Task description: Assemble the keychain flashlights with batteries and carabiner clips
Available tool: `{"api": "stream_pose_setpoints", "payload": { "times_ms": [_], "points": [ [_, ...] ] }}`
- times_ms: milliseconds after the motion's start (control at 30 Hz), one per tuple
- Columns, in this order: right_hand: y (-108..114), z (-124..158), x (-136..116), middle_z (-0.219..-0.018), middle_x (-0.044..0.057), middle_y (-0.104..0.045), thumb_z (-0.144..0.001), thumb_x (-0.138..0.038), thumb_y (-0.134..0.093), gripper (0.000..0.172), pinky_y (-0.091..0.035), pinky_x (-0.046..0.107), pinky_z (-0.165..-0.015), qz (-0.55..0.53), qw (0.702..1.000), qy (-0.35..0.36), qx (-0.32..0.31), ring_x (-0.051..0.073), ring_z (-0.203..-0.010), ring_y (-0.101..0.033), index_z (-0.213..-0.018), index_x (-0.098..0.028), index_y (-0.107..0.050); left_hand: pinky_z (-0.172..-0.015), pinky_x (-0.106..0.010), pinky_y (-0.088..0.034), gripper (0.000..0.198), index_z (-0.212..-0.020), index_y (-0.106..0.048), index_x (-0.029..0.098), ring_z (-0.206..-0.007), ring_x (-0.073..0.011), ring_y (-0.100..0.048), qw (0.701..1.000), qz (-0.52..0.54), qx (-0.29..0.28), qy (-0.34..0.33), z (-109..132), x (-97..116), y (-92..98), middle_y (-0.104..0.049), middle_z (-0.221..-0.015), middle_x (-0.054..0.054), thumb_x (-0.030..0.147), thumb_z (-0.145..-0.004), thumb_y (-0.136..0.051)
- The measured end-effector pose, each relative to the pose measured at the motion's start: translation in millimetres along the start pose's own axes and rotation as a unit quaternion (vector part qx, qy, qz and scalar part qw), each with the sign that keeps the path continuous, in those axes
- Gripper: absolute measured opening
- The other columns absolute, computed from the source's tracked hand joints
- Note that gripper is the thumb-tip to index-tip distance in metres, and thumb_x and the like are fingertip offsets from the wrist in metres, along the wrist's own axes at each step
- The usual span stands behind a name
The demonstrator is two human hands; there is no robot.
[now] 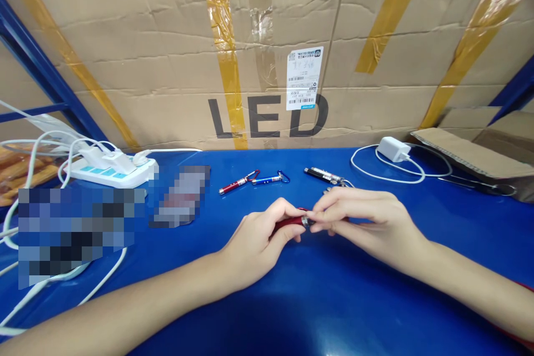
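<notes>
My left hand (267,239) is wrapped round a slim red keychain flashlight (291,222), its silvery end pointing right. At that end, the fingertips of my right hand (367,214) are pinched together; whether a small part is between them is hidden. Beyond my hands lie a red keychain flashlight with a red carabiner clip (234,185) and a blue one with a blue clip (267,180). Behind my right hand, a black and a silver penlight (323,175) lie side by side, close together.
A white power strip (125,177) with plugs and cables stands at the left, near blurred-out items (183,194). A white charger (392,149) with its looped cord and dark-handled scissors (500,189) lie at the right. A large cardboard box (167,67) closes off the back of the blue table.
</notes>
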State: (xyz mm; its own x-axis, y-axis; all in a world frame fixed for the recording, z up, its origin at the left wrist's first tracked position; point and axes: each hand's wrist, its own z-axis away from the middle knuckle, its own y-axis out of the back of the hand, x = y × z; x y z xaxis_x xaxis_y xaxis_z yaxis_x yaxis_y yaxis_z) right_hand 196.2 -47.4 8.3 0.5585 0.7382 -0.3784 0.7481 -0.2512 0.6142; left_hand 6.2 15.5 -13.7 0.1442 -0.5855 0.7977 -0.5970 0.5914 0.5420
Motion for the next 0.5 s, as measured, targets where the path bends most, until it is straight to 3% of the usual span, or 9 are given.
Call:
{"api": "stream_pose_setpoints", "payload": {
  "times_ms": [500],
  "points": [
    [-2.3,0.3,3.0,-0.072,0.003,-0.069,-0.085,-0.017,-0.057,0.015,-0.055,0.017,-0.055,-0.029,0.999,-0.024,0.008,0.01,-0.062,-0.064,-0.08,-0.02,-0.071,-0.07,-0.023,-0.046,0.009,-0.095,-0.051,0.02,-0.073,-0.0138,-0.063,1.0,0.0,-0.009,0.001,-0.2,0.0,0.0,-0.066,-0.076,0.0,0.022,-0.09,-0.043]
  ]
}}
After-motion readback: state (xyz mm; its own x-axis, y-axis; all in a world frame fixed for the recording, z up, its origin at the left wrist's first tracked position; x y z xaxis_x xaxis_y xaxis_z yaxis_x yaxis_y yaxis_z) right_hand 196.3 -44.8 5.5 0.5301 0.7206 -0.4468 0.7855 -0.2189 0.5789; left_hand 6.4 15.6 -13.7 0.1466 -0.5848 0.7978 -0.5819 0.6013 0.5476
